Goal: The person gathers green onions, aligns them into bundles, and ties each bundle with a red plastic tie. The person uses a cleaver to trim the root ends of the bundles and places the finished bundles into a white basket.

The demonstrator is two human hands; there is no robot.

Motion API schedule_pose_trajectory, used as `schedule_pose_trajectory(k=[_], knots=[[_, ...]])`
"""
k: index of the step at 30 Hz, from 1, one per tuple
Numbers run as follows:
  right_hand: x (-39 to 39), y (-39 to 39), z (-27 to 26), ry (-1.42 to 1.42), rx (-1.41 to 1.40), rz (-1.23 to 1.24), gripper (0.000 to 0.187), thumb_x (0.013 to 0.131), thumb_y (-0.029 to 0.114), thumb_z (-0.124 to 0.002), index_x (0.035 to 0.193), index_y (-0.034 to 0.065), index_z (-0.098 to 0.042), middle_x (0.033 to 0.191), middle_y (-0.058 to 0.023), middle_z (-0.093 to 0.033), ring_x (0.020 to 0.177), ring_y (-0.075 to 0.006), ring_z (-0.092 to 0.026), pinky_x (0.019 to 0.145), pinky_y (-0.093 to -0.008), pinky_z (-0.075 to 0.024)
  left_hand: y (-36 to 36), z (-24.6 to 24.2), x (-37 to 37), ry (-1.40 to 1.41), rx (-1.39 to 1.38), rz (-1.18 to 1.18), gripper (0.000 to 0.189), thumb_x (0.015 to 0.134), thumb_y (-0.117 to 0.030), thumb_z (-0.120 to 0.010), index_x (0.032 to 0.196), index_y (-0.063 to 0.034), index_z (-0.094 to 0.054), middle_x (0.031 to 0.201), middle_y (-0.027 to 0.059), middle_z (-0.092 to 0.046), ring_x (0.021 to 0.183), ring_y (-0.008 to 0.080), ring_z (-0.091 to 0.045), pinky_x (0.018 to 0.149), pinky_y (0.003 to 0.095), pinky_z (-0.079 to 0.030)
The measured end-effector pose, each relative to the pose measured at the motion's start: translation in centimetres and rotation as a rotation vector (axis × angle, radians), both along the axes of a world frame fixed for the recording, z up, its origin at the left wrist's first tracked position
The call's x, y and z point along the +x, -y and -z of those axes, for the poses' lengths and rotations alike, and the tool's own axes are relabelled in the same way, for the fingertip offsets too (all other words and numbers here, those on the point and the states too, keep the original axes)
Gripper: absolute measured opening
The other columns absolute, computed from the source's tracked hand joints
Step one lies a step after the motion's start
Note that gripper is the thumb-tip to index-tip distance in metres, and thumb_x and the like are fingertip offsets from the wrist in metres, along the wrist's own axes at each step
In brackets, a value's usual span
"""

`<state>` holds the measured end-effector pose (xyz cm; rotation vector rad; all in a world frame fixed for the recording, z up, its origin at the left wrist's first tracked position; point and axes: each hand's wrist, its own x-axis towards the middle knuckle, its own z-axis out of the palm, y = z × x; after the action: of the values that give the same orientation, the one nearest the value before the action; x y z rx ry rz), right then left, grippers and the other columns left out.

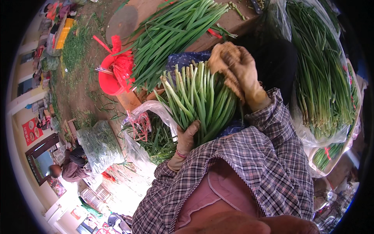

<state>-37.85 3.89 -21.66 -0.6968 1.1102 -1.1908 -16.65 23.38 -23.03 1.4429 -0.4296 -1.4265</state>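
A thick bunch of garlic chives [204, 101] is held over my lap, its pale cut stem ends pointing away from me. My left hand [186, 139], in a stained light glove, is closed around the green part low in the bunch. A crumpled brown cloth [222, 60], blurred by motion, is in my right hand [248, 74], also gloved. The cloth is at the right side of the stem ends; I cannot tell how firmly it touches them. Beyond the bunch, a pile of loose chives [181, 38] lies on a brown wooden surface [201, 45].
A red container [108, 83] with red ties [121, 65] stands left of the pile. An open plastic bag [131, 149] holds green leaves. At right, long chives [324, 79] fill a plastic-lined basket [355, 117]. A knife [256, 6] lies at the top. Another person [74, 166] sits at left.
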Motion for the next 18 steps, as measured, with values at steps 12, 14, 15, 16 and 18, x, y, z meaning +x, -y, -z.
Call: schedule_pose_trajectory(k=[12, 14, 15, 16, 18], knots=[[-1.7, 0.9, -3.0, -0.705, -0.557, -0.843, 0.062, 0.087, 0.02, -0.072, 0.14, -0.0006, -0.049, 0.128, -0.0259, -0.061, 0.115, -0.0384, -0.063, 0.097, -0.0411, -0.0511, 1.0, -1.1, 0.0, 0.027, -0.012, 0.138, 0.041, 0.086, -0.01, -0.071, 0.125, 0.0003, -0.062, 0.109, 0.005, -0.069, 0.092, 0.016, -0.066, 0.081, 0.0315, -0.054], [-1.2, 0.6, -1.4, -0.608, -0.426, -0.785, 0.058, 0.088, 0.022, -0.072, 0.138, 0.0016, -0.052, 0.125, -0.0243, -0.063, 0.114, -0.0391, -0.062, 0.096, -0.0414, -0.0511, 1.0, -1.3, -0.2, 0.064, 0.094, 0.128, 0.045, 0.086, -0.009, -0.07, 0.128, 0.0003, -0.059, 0.113, 0.0069, -0.068, 0.094, 0.0182, -0.066, 0.084, 0.0335, -0.054], [-1.0, 0.3, -0.6, -0.521, -0.464, -0.728, 0.056, 0.088, 0.023, -0.072, 0.136, 0.0027, -0.053, 0.124, -0.0235, -0.064, 0.113, -0.0394, -0.062, 0.095, -0.0416, -0.0511, 0.9, -1.3, -0.3, 0.03, 0.055, 0.134, 0.045, 0.085, -0.009, -0.07, 0.128, 0.0003, -0.059, 0.113, 0.0072, -0.068, 0.094, 0.0187, -0.066, 0.085, 0.0339, -0.055], [-0.5, 0.1, 0.2, -0.687, -0.564, -0.626, 0.051, 0.089, 0.011, -0.068, 0.136, -0.0025, -0.052, 0.115, -0.0206, -0.069, 0.101, -0.0353, -0.069, 0.089, -0.0372, -0.0543, 0.8, -1.2, -0.3, 0.019, 0.046, 0.125, 0.046, 0.085, -0.009, -0.07, 0.128, 0.0004, -0.059, 0.113, 0.0076, -0.068, 0.094, 0.0192, -0.066, 0.085, 0.0343, -0.055], [0.1, 0.2, 1.5, -0.775, -0.539, -0.521, 0.048, 0.089, 0.015, -0.069, 0.132, -0.001, -0.055, 0.118, -0.0171, -0.067, 0.108, -0.0331, -0.065, 0.093, -0.0385, -0.0524, 0.8, -0.7, -0.4, 0.025, 0.007, 0.145, 0.046, 0.085, -0.008, -0.07, 0.129, 0.0011, -0.058, 0.113, 0.0079, -0.068, 0.095, 0.0198, -0.066, 0.087, 0.0346, -0.055]])
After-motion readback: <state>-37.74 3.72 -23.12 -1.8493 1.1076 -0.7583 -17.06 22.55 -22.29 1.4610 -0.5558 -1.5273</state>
